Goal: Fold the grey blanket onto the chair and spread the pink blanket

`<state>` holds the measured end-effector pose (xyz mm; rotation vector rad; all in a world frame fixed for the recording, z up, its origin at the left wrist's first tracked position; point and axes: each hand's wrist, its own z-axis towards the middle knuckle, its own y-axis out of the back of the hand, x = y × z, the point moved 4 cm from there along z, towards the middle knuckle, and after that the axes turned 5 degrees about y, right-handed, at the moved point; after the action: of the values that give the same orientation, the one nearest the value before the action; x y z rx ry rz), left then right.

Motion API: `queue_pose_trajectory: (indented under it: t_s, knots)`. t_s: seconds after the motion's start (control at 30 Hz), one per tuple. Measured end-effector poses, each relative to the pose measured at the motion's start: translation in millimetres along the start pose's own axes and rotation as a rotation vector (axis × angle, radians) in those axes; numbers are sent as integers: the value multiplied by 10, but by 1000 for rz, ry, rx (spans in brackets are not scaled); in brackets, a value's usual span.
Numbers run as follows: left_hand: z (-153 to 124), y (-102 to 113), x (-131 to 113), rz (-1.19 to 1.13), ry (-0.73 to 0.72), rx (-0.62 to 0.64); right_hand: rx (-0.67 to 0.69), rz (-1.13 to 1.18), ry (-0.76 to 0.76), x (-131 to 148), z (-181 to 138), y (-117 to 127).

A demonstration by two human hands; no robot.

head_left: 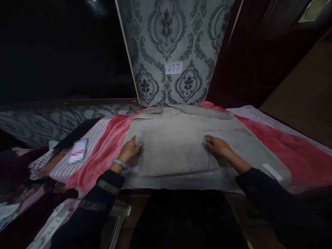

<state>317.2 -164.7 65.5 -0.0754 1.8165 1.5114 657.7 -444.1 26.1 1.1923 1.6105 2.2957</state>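
Observation:
A grey plush cloth (176, 138) lies spread over the table-like surface in front of me, with a soft rectangular crease or layer in its middle and a white label (272, 172) near its right front corner. Its far edge is folded over unevenly. My left hand (130, 151), with a bracelet at the wrist, rests on the left part of the cloth, thumb and forefinger apart. On the right part lies my right hand (220, 146), forefinger stretched inward and the other fingers partly hidden. Neither hand visibly lifts the fabric.
Beneath the cloth are a pink blanket (282, 145) and striped bedding (95, 133). A blurred-out card or packet (78, 151) sits at left. A power strip (53, 224) is low at left. Behind stand a dark screen (64, 52) and a patterned wall (166, 38) with a numbered paper (173, 67).

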Motion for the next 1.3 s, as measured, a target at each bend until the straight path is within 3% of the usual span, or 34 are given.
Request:
queue_pose_trajectory:
  t_s: [0.07,0.17,0.23,0.3,0.4,0.5,0.73,0.87,1.03,1.17,1.23,1.3]
  knots:
    - [116,60,-370,109,-115,-70,-20,-86,138,471,182,-11]
    - [215,-154,-876,179,-220,-81,21,-112,388,1361,394,-296]
    - [229,-408,-1003,236,-195,-67,51,-193,472,1802,446,-596]
    - [214,-646,-967,299,-176,-61,76,-272,487,2008,440,-895]
    - [190,-843,-803,387,-204,-84,94,-311,478,1978,395,-1193]
    - [195,-866,-726,435,-237,-108,100,-292,472,1792,409,-1238]
    - [231,-854,-769,434,-225,-97,45,-288,241,1091,545,-815]
    - [223,-882,-754,438,-228,-107,27,-274,81,641,418,-583]
    - [253,-847,-786,490,-208,-80,124,-316,-64,280,178,-297]
    - [169,-741,-852,491,-151,30,93,-405,-56,420,12,-120]
    - [-16,-703,-897,482,-175,18,12,-419,65,717,-113,-182]
    - [-287,-724,-931,485,-264,-31,-5,-402,250,1090,-291,-399]
